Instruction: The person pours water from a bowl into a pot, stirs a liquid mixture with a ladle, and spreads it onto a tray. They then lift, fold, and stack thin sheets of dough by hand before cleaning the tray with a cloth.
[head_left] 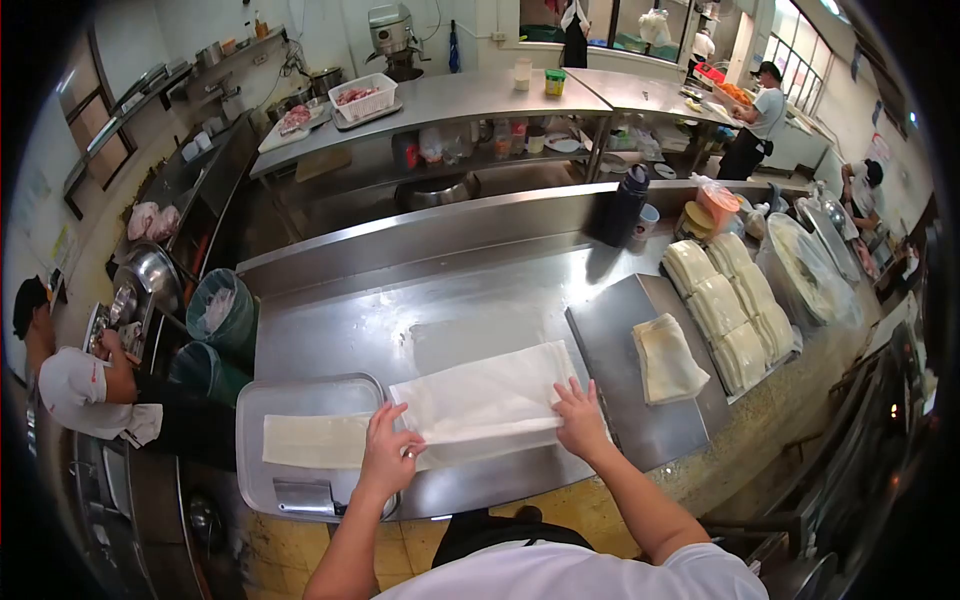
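A wide white sheet (480, 395) lies folded lengthwise on the steel table, its left end reaching the metal tray. My left hand (388, 450) is at the sheet's left front corner, fingers bent and pressed near its edge; a ring shows on it. My right hand (582, 418) rests on the right end with its fingers spread. On the tray (256, 400) lie a flat pale sheet (315, 441) and a cleaver-like blade (305, 496). A small folded pale stack (668, 358) sits on a raised steel board (625, 340) to the right.
Several folded pale bundles (728, 300) fill a tray at the right, beside a plastic-covered tub (800, 262). A dark bottle (628, 205) and a cup (646, 222) stand by the raised back edge. A co-worker (85, 390) is at the left; others stand at the back right.
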